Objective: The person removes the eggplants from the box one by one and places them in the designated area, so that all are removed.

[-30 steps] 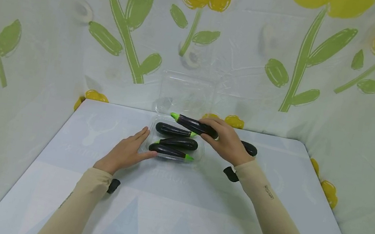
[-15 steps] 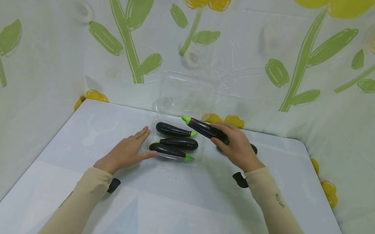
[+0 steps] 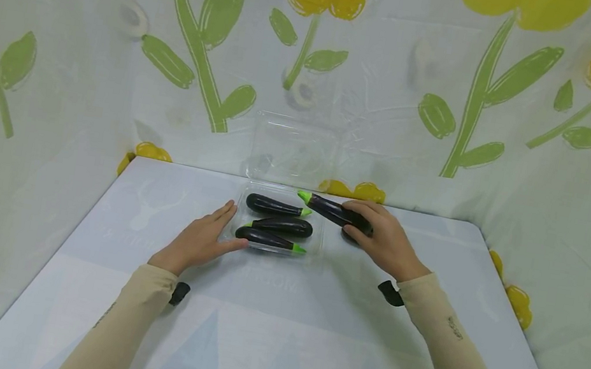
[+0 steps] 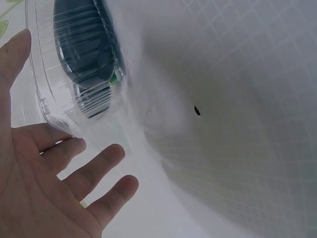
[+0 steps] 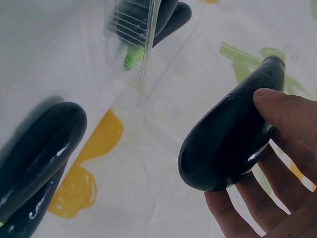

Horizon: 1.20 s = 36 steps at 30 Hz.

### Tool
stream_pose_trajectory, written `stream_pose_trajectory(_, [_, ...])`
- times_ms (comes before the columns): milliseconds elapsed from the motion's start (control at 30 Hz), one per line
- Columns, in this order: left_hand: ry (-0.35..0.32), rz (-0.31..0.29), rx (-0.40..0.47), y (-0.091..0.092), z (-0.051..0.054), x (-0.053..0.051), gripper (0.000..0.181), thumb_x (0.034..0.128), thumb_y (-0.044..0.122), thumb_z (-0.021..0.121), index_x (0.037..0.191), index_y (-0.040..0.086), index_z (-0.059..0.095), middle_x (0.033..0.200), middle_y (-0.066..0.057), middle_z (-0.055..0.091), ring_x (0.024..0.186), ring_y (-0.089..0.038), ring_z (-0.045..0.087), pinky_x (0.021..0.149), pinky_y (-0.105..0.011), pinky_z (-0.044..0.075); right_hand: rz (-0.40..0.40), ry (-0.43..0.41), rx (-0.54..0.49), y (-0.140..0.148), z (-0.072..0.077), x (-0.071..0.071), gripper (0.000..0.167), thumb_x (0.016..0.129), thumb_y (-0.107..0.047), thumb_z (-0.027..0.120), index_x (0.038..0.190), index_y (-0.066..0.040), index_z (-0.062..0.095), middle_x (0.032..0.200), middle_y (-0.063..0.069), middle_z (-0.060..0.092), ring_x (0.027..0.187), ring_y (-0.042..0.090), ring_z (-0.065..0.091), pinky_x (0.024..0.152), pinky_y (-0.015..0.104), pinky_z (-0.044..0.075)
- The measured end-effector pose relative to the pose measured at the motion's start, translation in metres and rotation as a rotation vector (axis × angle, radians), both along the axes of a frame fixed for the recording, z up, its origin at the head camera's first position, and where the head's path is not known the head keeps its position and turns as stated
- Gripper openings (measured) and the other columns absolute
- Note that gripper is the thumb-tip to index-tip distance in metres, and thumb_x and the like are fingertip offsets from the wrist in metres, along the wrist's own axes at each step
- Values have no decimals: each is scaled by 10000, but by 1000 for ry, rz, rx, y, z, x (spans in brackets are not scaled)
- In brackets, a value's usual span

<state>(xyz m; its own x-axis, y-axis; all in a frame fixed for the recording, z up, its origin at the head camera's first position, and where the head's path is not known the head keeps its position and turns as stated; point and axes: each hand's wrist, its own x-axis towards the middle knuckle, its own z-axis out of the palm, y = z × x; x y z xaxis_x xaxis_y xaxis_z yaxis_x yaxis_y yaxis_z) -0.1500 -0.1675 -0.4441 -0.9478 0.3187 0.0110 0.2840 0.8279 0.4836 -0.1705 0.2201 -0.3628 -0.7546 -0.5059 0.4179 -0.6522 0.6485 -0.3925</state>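
A clear plastic clamshell box [image 3: 317, 239] stands open near the far edge of the table. Inside it lie three dark eggplants with green tips: a back one [image 3: 272, 205], a middle one [image 3: 289, 227] and a front one [image 3: 264, 237]. My left hand [image 3: 199, 241] touches the box's left side with fingers and thumb extended; the left wrist view shows thumb and fingers spread about the ribbed wall. Right of the box, my right hand [image 3: 386, 241] grips another eggplant [image 3: 333, 210] above the table, its green tip toward the box. Below that hand another eggplant [image 3: 351, 238] is mostly hidden.
The box's transparent lid [image 3: 295, 149] leans upright against the flower-printed curtain [image 3: 376, 113] behind the table [image 3: 248, 338]. Two eggplants show at the left of the right wrist view, an upper one [image 5: 47, 151] and a lower one [image 5: 32, 210], lying against each other.
My right hand has moved right and slightly toward me, carrying the gripped eggplant from over the box's back right corner to beside it. My left hand stays put.
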Motion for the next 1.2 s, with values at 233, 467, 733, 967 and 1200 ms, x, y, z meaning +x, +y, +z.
stream_pose_trajectory(233, [0, 0, 7, 0, 0, 1, 1056, 904, 766, 515, 1610, 37, 223, 1680, -116, 167, 1509, -344, 250, 1202, -548, 250, -17, 11, 2, 8, -3, 5, 472, 890, -109, 800, 1337, -153, 655, 1324, 36, 634, 1227, 229, 579, 1003, 440, 510])
stream_pose_trajectory(467, [3, 4, 4, 0, -3, 1, 1067, 897, 786, 495, 1612, 43, 221, 1681, -111, 165, 1504, -346, 263, 1200, -544, 257, -50, -5, 15, 18, -10, 10, 476, 890, -125, 803, 1341, -154, 653, 1339, 34, 628, 1241, 231, 573, 1012, 449, 503])
stream_pose_trajectory(733, [12, 2, -1, 1, -4, 0, 1076, 895, 789, 496, 1609, 32, 223, 1678, -124, 172, 1501, -355, 266, 1198, -540, 264, -70, -24, 35, 33, -22, 13, 487, 890, -98, 799, 1350, -121, 643, 1340, 54, 626, 1239, 262, 574, 1019, 476, 496])
stream_pose_trajectory(967, [8, -5, 0, 1, -5, -1, 1068, 901, 780, 497, 1611, 35, 210, 1680, -122, 163, 1507, -344, 254, 1199, -534, 265, -98, -55, 32, 50, -40, 13, 490, 890, -86, 795, 1353, -97, 636, 1330, 92, 632, 1241, 307, 575, 1014, 511, 492])
stream_pose_trajectory(1200, [15, -10, -3, 1, -5, -2, 1066, 906, 779, 488, 1610, 29, 208, 1680, -124, 161, 1510, -340, 249, 1201, -533, 262, -101, -41, 47, 58, -50, 13, 475, 900, -97, 786, 1350, -99, 634, 1338, 109, 625, 1258, 315, 569, 1025, 501, 489])
